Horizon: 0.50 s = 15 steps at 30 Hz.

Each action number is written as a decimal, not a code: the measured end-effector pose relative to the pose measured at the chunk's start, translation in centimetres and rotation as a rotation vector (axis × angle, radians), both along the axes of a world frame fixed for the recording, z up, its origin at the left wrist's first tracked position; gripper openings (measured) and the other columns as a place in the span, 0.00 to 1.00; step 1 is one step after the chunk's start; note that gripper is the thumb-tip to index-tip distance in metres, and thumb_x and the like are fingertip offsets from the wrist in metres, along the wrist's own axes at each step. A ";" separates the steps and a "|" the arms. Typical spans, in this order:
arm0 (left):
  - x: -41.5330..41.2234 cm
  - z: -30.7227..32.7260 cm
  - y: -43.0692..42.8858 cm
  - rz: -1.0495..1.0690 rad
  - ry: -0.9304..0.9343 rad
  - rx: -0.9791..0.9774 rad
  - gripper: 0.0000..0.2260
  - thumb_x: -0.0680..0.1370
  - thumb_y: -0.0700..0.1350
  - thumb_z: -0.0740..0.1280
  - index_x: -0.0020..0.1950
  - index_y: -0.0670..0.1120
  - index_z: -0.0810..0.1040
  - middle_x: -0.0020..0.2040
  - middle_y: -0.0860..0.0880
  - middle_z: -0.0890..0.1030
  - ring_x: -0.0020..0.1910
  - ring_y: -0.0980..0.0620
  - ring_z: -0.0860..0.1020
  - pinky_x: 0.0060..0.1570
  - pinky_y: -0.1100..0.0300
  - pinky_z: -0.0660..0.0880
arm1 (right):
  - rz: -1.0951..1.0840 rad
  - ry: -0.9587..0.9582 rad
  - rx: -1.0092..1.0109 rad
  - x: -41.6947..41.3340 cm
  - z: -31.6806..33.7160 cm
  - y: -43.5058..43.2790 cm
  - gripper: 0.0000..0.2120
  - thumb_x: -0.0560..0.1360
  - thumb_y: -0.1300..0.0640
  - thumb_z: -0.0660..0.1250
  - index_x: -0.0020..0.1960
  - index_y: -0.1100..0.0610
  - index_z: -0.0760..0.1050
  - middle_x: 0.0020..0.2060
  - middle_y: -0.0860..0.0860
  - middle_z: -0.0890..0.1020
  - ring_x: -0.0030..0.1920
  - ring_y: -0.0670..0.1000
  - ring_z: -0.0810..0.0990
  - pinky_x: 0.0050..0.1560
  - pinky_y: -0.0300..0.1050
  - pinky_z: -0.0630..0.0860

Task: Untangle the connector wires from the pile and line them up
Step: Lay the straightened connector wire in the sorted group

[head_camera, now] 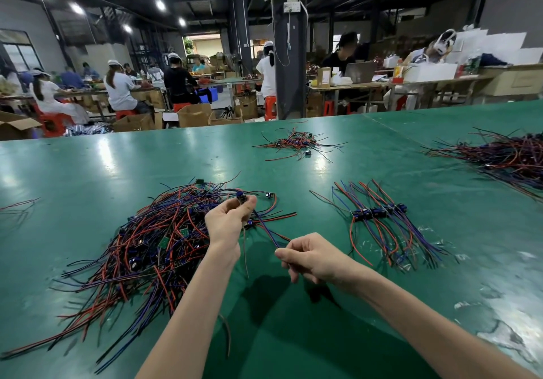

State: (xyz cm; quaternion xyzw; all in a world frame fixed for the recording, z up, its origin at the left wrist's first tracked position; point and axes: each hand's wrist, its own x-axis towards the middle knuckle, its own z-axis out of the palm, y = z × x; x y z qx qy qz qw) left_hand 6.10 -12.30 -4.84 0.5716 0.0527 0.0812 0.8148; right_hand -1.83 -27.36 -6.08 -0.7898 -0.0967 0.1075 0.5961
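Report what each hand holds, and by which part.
Left hand pinches one connector wire by its connector block; right hand pinches that wire's loose end.

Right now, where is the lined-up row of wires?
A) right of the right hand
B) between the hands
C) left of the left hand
A: the lined-up row lies right of the right hand, while the tangled pile sits under and left of the left hand.
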 end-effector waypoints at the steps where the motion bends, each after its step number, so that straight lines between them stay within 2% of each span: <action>1: 0.0 0.0 0.0 -0.004 0.002 0.007 0.06 0.70 0.37 0.75 0.37 0.44 0.79 0.34 0.47 0.76 0.33 0.52 0.69 0.38 0.61 0.68 | 0.013 -0.016 -0.020 -0.1 0.0 0.1 0.13 0.79 0.58 0.63 0.36 0.58 0.73 0.25 0.49 0.79 0.16 0.43 0.62 0.18 0.33 0.58; 6: 0.1 0.0 0.3 0.028 0.015 -0.031 0.06 0.70 0.37 0.74 0.37 0.43 0.78 0.33 0.48 0.77 0.31 0.53 0.71 0.39 0.61 0.70 | 0.087 -0.088 -0.042 -0.4 0.0 0.3 0.08 0.77 0.65 0.64 0.41 0.55 0.73 0.35 0.51 0.82 0.20 0.43 0.69 0.21 0.34 0.64; 12: 0.1 -0.8 0.0 0.021 -0.057 0.144 0.06 0.72 0.40 0.74 0.40 0.40 0.79 0.32 0.48 0.75 0.29 0.55 0.69 0.30 0.69 0.68 | -0.013 -0.295 -0.104 -0.7 -0.1 0.6 0.13 0.75 0.67 0.67 0.37 0.51 0.72 0.32 0.55 0.79 0.24 0.49 0.70 0.27 0.39 0.70; 15: 0.3 -0.8 -0.1 0.004 -0.053 0.131 0.06 0.72 0.40 0.73 0.41 0.39 0.79 0.32 0.48 0.76 0.29 0.55 0.71 0.29 0.70 0.70 | -0.019 -0.417 -0.124 -0.6 -0.1 0.7 0.12 0.73 0.66 0.70 0.37 0.52 0.73 0.37 0.50 0.76 0.29 0.48 0.70 0.32 0.38 0.70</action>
